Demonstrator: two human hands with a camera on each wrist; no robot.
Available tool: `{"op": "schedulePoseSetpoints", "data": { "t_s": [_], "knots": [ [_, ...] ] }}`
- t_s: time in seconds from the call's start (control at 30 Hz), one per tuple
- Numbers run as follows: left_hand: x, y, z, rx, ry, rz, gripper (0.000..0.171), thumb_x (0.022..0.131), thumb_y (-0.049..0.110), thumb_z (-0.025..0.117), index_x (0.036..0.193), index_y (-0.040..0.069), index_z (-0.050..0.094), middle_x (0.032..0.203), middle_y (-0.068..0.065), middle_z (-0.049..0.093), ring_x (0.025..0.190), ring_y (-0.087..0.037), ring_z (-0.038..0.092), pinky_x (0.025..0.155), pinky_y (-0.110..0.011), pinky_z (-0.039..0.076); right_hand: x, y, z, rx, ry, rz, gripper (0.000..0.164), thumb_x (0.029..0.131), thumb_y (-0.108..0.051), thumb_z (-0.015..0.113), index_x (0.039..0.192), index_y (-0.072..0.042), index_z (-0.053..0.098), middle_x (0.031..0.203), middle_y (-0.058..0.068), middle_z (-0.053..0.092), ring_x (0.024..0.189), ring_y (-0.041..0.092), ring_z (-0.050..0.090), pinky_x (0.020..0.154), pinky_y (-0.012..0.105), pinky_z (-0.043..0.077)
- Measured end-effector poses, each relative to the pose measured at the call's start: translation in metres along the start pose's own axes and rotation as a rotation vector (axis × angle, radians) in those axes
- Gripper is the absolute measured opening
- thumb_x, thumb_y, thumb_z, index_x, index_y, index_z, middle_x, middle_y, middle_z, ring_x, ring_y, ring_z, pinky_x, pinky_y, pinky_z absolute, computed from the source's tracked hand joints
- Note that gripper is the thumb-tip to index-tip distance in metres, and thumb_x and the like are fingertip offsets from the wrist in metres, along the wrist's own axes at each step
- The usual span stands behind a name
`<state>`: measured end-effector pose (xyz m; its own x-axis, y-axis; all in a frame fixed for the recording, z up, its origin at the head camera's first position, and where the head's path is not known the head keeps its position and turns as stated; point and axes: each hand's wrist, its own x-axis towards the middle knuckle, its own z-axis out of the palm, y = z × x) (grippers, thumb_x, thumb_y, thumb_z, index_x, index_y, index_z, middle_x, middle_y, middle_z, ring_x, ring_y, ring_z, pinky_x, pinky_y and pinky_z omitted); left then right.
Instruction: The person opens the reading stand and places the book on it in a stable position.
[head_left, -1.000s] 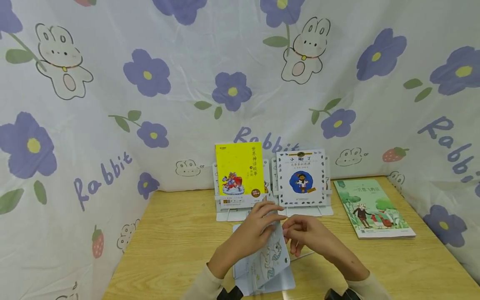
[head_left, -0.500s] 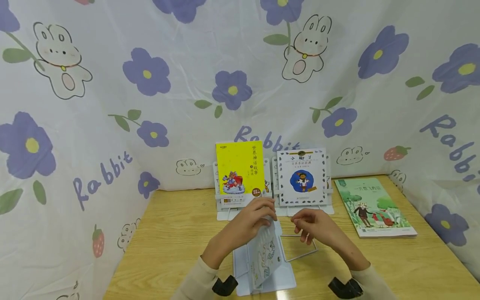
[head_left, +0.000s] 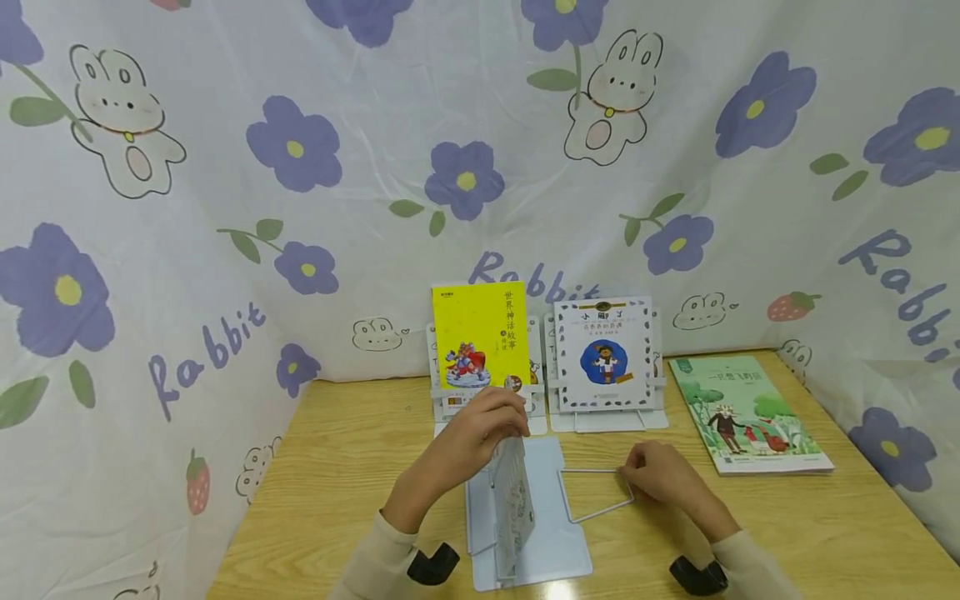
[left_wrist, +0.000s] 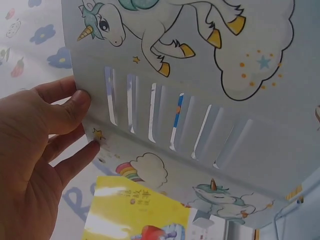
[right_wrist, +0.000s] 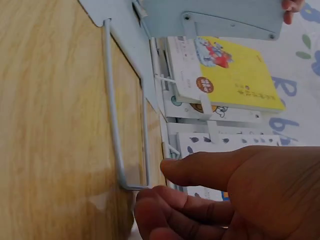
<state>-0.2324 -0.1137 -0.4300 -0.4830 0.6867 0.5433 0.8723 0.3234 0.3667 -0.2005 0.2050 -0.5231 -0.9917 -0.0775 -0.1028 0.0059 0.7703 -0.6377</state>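
A white book stand with a unicorn-printed panel (left_wrist: 165, 30) lies at the table's front middle, its base plate (head_left: 558, 542) flat and the panel standing nearly upright. My left hand (head_left: 483, 429) grips the panel's top edge; in the left wrist view, the thumb (left_wrist: 77, 106) lies on the printed side. From the base's right side a bent wire support (head_left: 596, 515) sticks out over the table. My right hand (head_left: 667, 475) is at the wire's far corner. Seen from the right wrist, its thumb and index finger stand apart, with the index fingertip (right_wrist: 156, 192) beside the wire.
Behind, a yellow book (head_left: 480, 333) and a white book (head_left: 603, 350) stand upright on two similar stands. At the right lies a green book (head_left: 750, 417) on the wooden table (head_left: 360, 467). A printed curtain (head_left: 375, 208) hangs at the back and sides.
The left hand has moved left, swinging the panel more upright. The right hand has left the panel's edge and moved right and down to the wire, which has come into view.
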Motion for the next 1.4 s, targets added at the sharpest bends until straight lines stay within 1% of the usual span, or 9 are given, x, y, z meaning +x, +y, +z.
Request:
{"op": "schedulePoseSetpoints", "data": {
  "t_s": [0.23,0.47,0.63,0.73,0.87,1.0,1.13,1.27,1.4],
  "knots": [
    [-0.006,-0.004,-0.005,-0.011,0.013,0.007,0.014,0.093,0.007,0.063,0.098,0.02,0.066,0.121,0.006,0.059,0.123,-0.012,0.051,0.111,-0.031,0.041,-0.004,-0.004,0.007,-0.05,0.013,0.047,0.03,0.087,-0.022,0.07,0.06,-0.013,0.059,0.045,-0.004,0.043,0.039,0.01,0.037,0.041,0.024,0.028],
    [-0.011,-0.005,-0.009,-0.024,0.022,0.009,0.014,0.093,0.006,0.063,0.099,0.018,0.066,0.12,0.003,0.059,0.121,-0.013,0.051,0.102,-0.025,0.048,0.0,-0.003,0.014,-0.125,0.033,0.097,0.041,0.077,-0.02,0.065,0.043,-0.02,0.042,0.038,-0.009,0.032,0.035,0.008,0.029,0.038,0.022,0.018],
    [-0.012,-0.005,-0.011,-0.017,0.024,0.004,0.014,0.093,0.007,0.064,0.098,0.019,0.067,0.12,0.004,0.059,0.121,-0.013,0.051,0.102,-0.025,0.047,0.002,-0.004,0.016,-0.153,0.042,0.133,0.04,0.071,-0.026,0.066,0.042,-0.021,0.039,0.04,-0.01,0.028,0.039,0.009,0.026,0.04,0.023,0.015],
    [-0.011,-0.005,-0.011,-0.018,0.021,0.014,0.013,0.093,0.007,0.064,0.099,0.019,0.066,0.119,0.004,0.059,0.122,-0.013,0.051,0.103,-0.025,0.047,0.002,-0.004,0.015,-0.131,0.041,0.148,0.041,0.073,-0.031,0.066,0.044,-0.021,0.04,0.042,-0.009,0.029,0.041,0.01,0.028,0.041,0.023,0.016],
    [-0.011,-0.006,-0.011,-0.022,0.023,0.02,0.014,0.093,0.006,0.064,0.099,0.018,0.066,0.12,0.004,0.058,0.122,-0.013,0.051,0.103,-0.025,0.047,0.001,-0.003,0.012,-0.003,0.031,0.151,0.033,0.082,-0.031,0.066,0.059,-0.015,0.05,0.051,-0.004,0.042,0.045,0.012,0.039,0.043,0.024,0.027],
    [-0.012,-0.007,-0.01,-0.028,0.026,0.025,0.015,0.093,0.005,0.063,0.099,0.018,0.066,0.121,0.004,0.058,0.122,-0.013,0.051,0.103,-0.025,0.047,0.0,-0.004,0.009,0.239,-0.025,0.167,0.015,0.089,-0.019,0.06,0.088,-0.005,0.056,0.064,0.005,0.056,0.05,0.015,0.052,0.046,0.028,0.045],
    [-0.012,-0.009,-0.009,-0.032,0.025,0.023,0.015,0.094,0.006,0.062,0.099,0.019,0.066,0.121,0.004,0.058,0.123,-0.013,0.051,0.103,-0.024,0.047,-0.002,-0.005,0.003,0.452,-0.131,0.165,0.022,0.092,-0.015,0.055,0.103,0.004,0.055,0.067,0.009,0.059,0.051,0.015,0.057,0.049,0.031,0.053],
    [-0.012,-0.009,-0.009,-0.034,0.019,0.01,0.016,0.094,0.006,0.062,0.1,0.02,0.066,0.123,0.005,0.058,0.123,-0.012,0.051,0.102,-0.024,0.047,-0.005,-0.005,-0.005,0.602,-0.255,0.076,0.034,0.097,-0.02,0.056,0.115,0.009,0.051,0.083,0.011,0.062,0.063,0.016,0.063,0.061,0.032,0.057],
    [-0.012,-0.009,-0.008,-0.049,0.026,0.014,0.017,0.093,0.004,0.062,0.099,0.019,0.067,0.123,0.004,0.059,0.123,-0.014,0.052,0.101,-0.023,0.049,-0.008,-0.006,-0.007,0.718,-0.369,-0.049,0.039,0.096,-0.015,0.061,0.123,0.009,0.045,0.098,0.015,0.062,0.081,0.02,0.066,0.077,0.039,0.059]
  ]
}}
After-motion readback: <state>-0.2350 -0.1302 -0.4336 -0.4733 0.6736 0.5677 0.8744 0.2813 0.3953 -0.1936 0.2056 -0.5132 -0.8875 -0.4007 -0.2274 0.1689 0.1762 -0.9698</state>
